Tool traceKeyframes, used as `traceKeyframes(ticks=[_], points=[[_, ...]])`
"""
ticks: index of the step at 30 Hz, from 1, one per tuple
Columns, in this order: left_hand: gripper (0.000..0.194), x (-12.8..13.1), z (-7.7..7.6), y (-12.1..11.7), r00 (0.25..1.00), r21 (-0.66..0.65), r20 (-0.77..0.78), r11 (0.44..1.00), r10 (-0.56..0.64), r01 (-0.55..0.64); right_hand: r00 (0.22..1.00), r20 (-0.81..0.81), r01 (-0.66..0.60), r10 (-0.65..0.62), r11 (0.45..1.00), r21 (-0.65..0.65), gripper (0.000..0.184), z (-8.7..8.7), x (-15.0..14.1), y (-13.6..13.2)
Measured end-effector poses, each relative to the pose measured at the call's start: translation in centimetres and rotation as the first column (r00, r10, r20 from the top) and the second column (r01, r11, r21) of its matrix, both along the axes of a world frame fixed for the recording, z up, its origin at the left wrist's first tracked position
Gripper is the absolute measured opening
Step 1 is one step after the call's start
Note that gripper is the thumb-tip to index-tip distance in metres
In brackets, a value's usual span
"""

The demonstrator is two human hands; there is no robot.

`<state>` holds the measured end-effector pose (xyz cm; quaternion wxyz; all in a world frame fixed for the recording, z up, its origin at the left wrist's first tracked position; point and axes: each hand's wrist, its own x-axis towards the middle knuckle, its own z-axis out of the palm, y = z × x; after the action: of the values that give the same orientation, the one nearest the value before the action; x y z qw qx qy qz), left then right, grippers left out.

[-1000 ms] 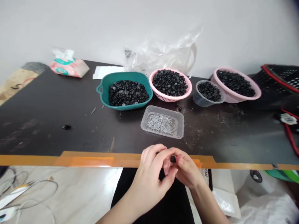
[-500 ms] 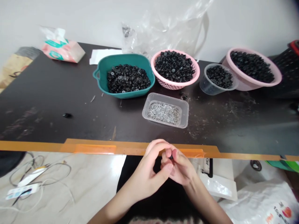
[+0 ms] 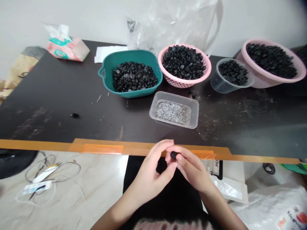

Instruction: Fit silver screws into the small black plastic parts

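Observation:
My left hand [image 3: 149, 176] and my right hand [image 3: 190, 169] meet just over the table's orange front edge. Between their fingertips is a small black plastic piece [image 3: 174, 155], pressed mostly by my right fingers with my left fingers against it. Beyond my hands stands a clear plastic tray [image 3: 158, 105] of small silver metal pins [image 3: 172, 113]. Farther back are a teal basin [image 3: 104, 72] and a pink basket [image 3: 192, 80], both heaped with black plastic pieces. A clear cup [image 3: 217, 81] and a larger pink basket [image 3: 247, 59] hold more. One loose black piece [image 3: 74, 115] lies on the table.
The dark table [image 3: 55, 95] is scuffed and scattered with small bits. A tissue pack [image 3: 67, 48], white paper and a clear plastic bag [image 3: 172, 19] sit along the back by the wall. Cables lie on the pale floor at lower left, and a white bag lies at lower right.
The whole table scene has shifted upward and slightly right in the view. My hands stay together at the table edge, and the black piece shows more clearly at my fingertips.

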<state>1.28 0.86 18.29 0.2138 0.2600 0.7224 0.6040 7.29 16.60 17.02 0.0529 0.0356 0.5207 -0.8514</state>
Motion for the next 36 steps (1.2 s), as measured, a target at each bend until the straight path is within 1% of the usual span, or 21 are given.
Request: traceKeyframes(ticks=[2, 4, 6, 8, 11, 14, 17, 20, 22, 23, 25, 26, 27, 29, 31, 34, 36], points=[[0.053, 0.4, 0.2, 0.3, 0.985, 0.057, 0.171, 0.998, -0.034, 0.025, 0.999, -0.043, 0.003, 0.002, 0.994, 0.109, 0.025, 0.3, 0.4, -0.1], [0.047, 0.8, 0.5, 0.7, 0.961, 0.080, 0.271, 0.996, -0.050, 0.029, 0.996, -0.093, 0.012, 0.003, 0.988, 0.157, 0.024, 0.6, 0.7, -0.4], [0.038, 1.1, 0.9, 1.1, 0.954, 0.106, 0.297, 0.994, -0.030, -0.001, 0.991, -0.136, 0.034, -0.009, 0.982, 0.184, 0.024, 0.8, 0.9, -0.7], [0.033, 1.4, 1.2, 1.4, 0.953, 0.153, 0.303, 0.987, -0.004, -0.045, 0.987, -0.155, 0.063, -0.033, 0.979, 0.196, 0.024, 0.9, 1.0, -1.1], [0.029, 1.6, 1.6, 1.6, 0.948, 0.197, 0.319, 0.977, 0.018, -0.085, 0.987, -0.150, 0.085, -0.062, 0.985, 0.150, 0.024, 0.8, 1.1, -1.4], [0.029, 1.7, 1.6, 1.5, 0.946, 0.187, 0.323, 0.978, 0.031, -0.095, 0.988, -0.141, 0.060, -0.056, 0.998, 0.024, 0.024, 0.5, 1.0, -1.4], [0.041, 1.8, 1.3, 1.4, 0.951, 0.159, 0.308, 0.986, -0.004, -0.048, 0.989, -0.146, 0.028, -0.036, 0.998, -0.059, 0.026, 0.3, 0.6, -1.2], [0.057, 1.6, 0.7, 1.2, 0.958, 0.157, 0.284, 0.988, -0.035, -0.010, 0.984, -0.158, 0.078, -0.084, 0.996, -0.044, 0.030, 0.1, 0.1, -0.9], [0.060, 1.4, 0.4, 0.8, 0.975, 0.166, 0.220, 0.986, -0.035, -0.003, 0.981, -0.156, 0.111, -0.115, 0.993, -0.031, 0.032, 0.1, 0.0, -0.7], [0.059, 1.2, 0.4, 0.6, 0.986, 0.163, 0.165, 0.987, -0.019, -0.008, 0.982, -0.144, 0.117, -0.120, 0.993, -0.032, 0.033, 0.1, 0.0, -0.6], [0.056, 0.9, 0.5, 0.3, 0.999, 0.115, 0.010, 0.993, 0.036, -0.037, 0.986, -0.112, 0.119, -0.123, 0.992, -0.038, 0.034, 0.2, 0.1, -0.4], [0.054, 0.7, 0.7, 0.2, 0.994, 0.073, -0.085, 0.995, 0.069, -0.063, 0.989, -0.090, 0.114, -0.117, 0.993, -0.040, 0.035, 0.2, 0.1, -0.3], [0.051, 0.5, 0.9, 0.1, 0.978, 0.023, -0.184, 0.995, 0.098, -0.095, 0.992, -0.066, 0.108, -0.111, 0.993, -0.046, 0.035, 0.3, 0.2, -0.3], [0.042, 0.2, 1.2, 0.2, 0.921, -0.066, -0.372, 0.986, 0.121, -0.156, 0.992, -0.023, 0.118, -0.121, 0.990, -0.080, 0.034, 0.4, 0.1, -0.4], [0.031, -0.1, 1.5, 0.4, 0.851, -0.109, -0.513, 0.974, 0.115, -0.197, 0.988, 0.023, 0.152, -0.150, 0.975, -0.160, 0.030, 0.6, -0.1, -0.5], [0.019, -0.3, 1.6, 0.8, 0.779, -0.113, -0.618, 0.970, 0.101, -0.216, 0.984, 0.084, 0.172, -0.156, 0.950, -0.259, 0.026, 0.8, -0.4, -0.5], [0.017, -0.5, 1.8, 0.8, 0.766, -0.112, -0.636, 0.971, 0.092, -0.209, 0.988, 0.109, 0.136, -0.111, 0.956, -0.259, 0.024, 0.7, -0.4, -0.3]])
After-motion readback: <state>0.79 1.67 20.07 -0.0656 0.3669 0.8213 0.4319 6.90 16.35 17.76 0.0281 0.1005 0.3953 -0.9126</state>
